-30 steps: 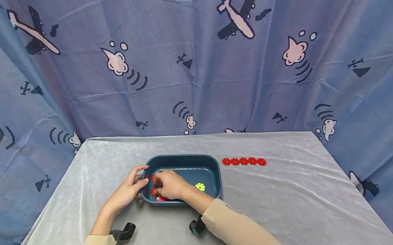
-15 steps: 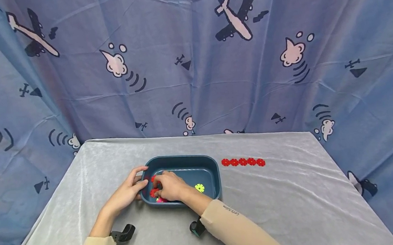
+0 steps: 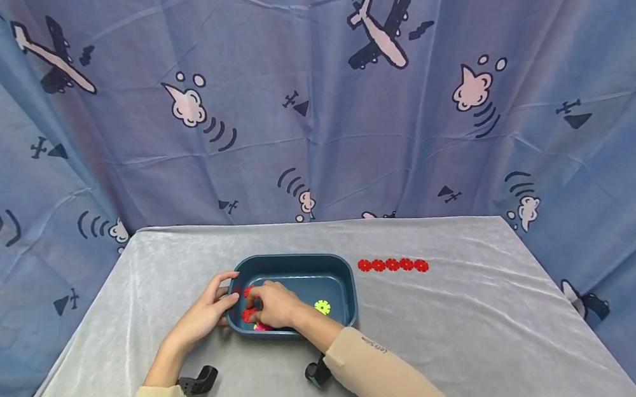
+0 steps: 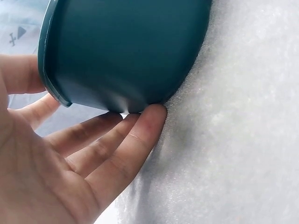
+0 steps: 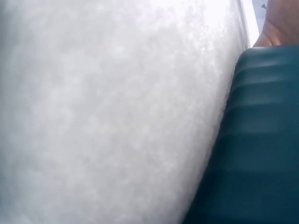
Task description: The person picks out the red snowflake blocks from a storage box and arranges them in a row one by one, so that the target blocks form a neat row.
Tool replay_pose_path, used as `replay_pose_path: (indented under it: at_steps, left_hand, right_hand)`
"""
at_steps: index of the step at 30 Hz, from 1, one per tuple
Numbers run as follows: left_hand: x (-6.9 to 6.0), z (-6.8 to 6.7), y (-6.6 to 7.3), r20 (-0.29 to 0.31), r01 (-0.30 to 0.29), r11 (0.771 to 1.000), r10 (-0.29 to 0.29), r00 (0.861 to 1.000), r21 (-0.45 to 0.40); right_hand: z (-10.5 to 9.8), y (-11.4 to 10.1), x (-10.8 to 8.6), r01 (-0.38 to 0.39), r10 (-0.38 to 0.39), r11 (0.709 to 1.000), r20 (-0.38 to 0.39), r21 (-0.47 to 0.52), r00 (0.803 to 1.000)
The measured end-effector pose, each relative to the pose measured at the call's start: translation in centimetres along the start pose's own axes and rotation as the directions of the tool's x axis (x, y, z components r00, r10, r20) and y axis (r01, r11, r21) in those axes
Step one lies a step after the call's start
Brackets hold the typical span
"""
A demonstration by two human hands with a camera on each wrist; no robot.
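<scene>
A dark blue-green plastic bin (image 3: 295, 262) stands on the cloth, with notched plastic snowflake discs inside. My left hand (image 3: 205, 311) grips its left end, thumb over the rim. In the left wrist view, several fingers (image 4: 133, 149) touch the outer wall. My right hand (image 3: 276, 306) reaches into the bin's left half, fingers bent down among red discs (image 3: 248, 315). Whether the fingertips pinch one is hidden. A pink disc (image 3: 261, 326) lies near the front wall, below the right hand. Right of the hand lies a yellow disc (image 3: 322, 307). The right wrist view shows only the bin's outside and cloth.
Right of the bin, several red discs (image 3: 393, 265) lie in a straight row. Grey-white plush cloth (image 3: 479, 323) covers the table. A blue curtain (image 3: 263, 101) printed with planes hangs behind. A black wrist camera (image 3: 199, 381) sits on the left wrist.
The head view tilts very slightly. My right hand makes small movements among the discs at the bin's left end. My left hand keeps its hold, and the row of discs stays put.
</scene>
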State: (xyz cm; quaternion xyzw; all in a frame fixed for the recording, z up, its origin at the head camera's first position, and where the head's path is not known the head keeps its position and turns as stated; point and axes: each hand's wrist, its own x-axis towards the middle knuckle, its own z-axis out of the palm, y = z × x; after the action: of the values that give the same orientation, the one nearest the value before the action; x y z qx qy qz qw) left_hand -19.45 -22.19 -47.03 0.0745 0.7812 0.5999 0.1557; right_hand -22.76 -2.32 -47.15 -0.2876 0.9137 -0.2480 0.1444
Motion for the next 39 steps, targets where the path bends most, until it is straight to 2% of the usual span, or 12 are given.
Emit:
replay_pose_path:
  at_steps: [9,17,23,31,39]
  left_hand:
    - [-0.1,0.0,-0.1,-0.005,-0.005,1.0,0.005,1.0,-0.012]
    - [0.0,0.1,-0.1,-0.005,-0.004,1.0,0.004,1.0,-0.02]
    - [-0.1,0.1,-0.1,-0.005,-0.001,1.0,0.001,1.0,-0.017]
    - [0.0,0.2,0.0,-0.021,0.016,1.0,-0.015,1.0,0.009]
    - [0.0,0.3,-0.1,-0.026,0.017,1.0,-0.017,1.0,0.009]
  right_hand:
    - [0.1,0.3,0.2,-0.006,0.006,0.999,0.001,0.047,1.0]
    - [-0.3,0.4,-0.2,-0.013,0.023,0.972,-0.04,0.233,0.999]
    - [-1.1,0.4,-0.8,0.0,0.021,0.96,-0.073,0.281,0.997]
    - [-3.1,0.7,-2.9,0.026,0.026,0.939,-0.146,0.342,0.989]
    - [-4.6,2.1,-5.5,0.096,-0.004,0.935,-0.262,0.342,0.965]
